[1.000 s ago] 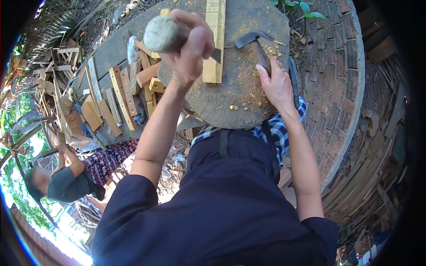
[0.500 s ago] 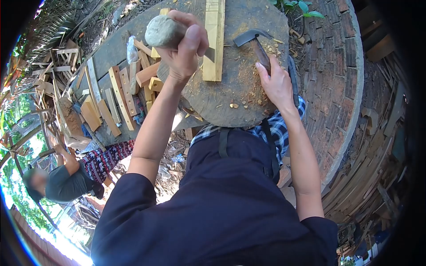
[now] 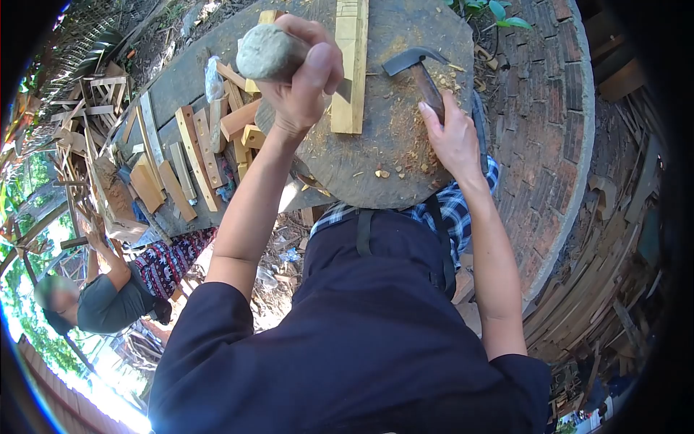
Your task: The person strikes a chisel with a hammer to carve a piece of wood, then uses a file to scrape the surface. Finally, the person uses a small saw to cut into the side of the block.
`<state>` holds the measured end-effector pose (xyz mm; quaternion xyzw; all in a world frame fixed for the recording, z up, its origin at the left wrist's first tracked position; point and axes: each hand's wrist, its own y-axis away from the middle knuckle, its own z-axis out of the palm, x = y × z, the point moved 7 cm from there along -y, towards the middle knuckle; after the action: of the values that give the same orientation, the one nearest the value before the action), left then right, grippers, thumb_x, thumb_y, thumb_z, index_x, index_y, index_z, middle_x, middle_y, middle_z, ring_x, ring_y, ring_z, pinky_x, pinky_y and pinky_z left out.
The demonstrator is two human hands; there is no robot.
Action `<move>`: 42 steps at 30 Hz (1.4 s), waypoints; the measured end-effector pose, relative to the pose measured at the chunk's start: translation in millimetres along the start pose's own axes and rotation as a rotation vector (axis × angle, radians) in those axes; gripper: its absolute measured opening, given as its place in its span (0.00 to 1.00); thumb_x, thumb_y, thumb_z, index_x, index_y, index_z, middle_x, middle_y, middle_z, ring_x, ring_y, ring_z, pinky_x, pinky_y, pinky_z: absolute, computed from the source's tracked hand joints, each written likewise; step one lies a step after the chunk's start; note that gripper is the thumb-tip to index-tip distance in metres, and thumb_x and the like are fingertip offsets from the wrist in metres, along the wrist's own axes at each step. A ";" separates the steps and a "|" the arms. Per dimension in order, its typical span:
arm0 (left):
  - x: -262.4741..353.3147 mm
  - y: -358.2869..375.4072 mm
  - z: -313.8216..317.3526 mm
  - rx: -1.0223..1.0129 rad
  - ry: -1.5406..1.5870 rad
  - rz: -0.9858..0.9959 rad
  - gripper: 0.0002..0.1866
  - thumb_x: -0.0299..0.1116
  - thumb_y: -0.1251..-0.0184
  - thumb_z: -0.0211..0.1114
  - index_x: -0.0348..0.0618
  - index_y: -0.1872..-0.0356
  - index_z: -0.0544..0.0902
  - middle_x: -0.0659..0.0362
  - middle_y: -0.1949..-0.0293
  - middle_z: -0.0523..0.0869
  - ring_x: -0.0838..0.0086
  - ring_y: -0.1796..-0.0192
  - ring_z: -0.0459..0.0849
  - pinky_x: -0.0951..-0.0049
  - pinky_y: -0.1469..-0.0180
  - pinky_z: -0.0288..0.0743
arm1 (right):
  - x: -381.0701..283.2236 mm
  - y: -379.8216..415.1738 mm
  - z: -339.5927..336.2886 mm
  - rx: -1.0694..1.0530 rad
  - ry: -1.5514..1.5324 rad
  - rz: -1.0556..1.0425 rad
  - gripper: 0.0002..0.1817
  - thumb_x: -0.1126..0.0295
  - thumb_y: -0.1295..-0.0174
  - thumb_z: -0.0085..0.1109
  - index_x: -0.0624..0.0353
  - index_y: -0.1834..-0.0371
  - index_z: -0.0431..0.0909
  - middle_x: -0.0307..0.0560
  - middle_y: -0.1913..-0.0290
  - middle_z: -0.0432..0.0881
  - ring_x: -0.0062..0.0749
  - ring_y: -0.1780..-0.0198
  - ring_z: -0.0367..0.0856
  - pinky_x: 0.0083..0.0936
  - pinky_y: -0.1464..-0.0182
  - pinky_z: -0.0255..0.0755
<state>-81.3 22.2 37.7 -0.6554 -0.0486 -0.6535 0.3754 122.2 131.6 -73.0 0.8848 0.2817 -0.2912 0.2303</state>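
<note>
My left hand (image 3: 303, 76) grips a chisel by its rounded grey-green wooden handle (image 3: 264, 52); the metal blade (image 3: 346, 90) points at a pale wooden strip (image 3: 350, 65) lying on a round wooden block (image 3: 376, 152). My right hand (image 3: 454, 137) rests on the block and holds the brown handle of a hammer (image 3: 423, 76), whose dark metal head lies on the block surface among wood chips.
Several cut wood pieces (image 3: 191, 155) lie on a plank bench to the left. Another person (image 3: 108, 289) sits at lower left by a heap of scrap wood. A curved brick wall (image 3: 549, 123) runs on the right, with stacked timber (image 3: 614, 239) beyond.
Both hands stay nearly in place; the chisel handle shifts only slightly. The seated person at lower left has moved a little and raised an arm.
</note>
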 end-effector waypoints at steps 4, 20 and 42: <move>0.3 0.1 -0.8 0.020 -0.005 -0.006 0.17 0.44 0.32 0.61 0.40 0.64 0.68 0.53 0.80 0.74 0.76 0.87 0.65 0.75 0.85 0.61 | -0.1 -0.9 0.7 -0.020 0.015 0.003 0.23 0.53 0.31 0.55 0.60 0.43 0.72 0.71 0.67 0.84 0.71 0.58 0.83 0.55 0.55 0.75; -4.3 5.5 -0.9 0.050 -0.066 0.026 0.16 0.45 0.39 0.72 0.41 0.71 0.82 0.66 0.79 0.82 0.83 0.76 0.79 0.80 0.74 0.72 | 10.2 -10.3 -4.1 -0.060 -0.182 0.043 0.26 0.46 0.27 0.50 0.63 0.53 0.77 0.62 0.69 0.83 0.59 0.62 0.84 0.44 0.59 0.74; 4.9 5.1 4.7 0.164 -0.156 0.062 0.08 0.29 0.42 0.71 0.39 0.75 0.80 0.63 0.80 0.81 0.81 0.77 0.79 0.79 0.73 0.71 | -216.0 64.6 -152.2 0.295 0.010 -0.846 0.11 0.61 0.27 0.58 0.57 0.58 0.75 0.38 0.81 0.75 0.21 0.82 0.75 0.26 0.79 0.66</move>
<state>-74.0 19.1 40.5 -0.6725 -0.1104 -0.5825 0.4430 76.7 92.4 192.3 0.7163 0.5755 -0.3925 -0.0390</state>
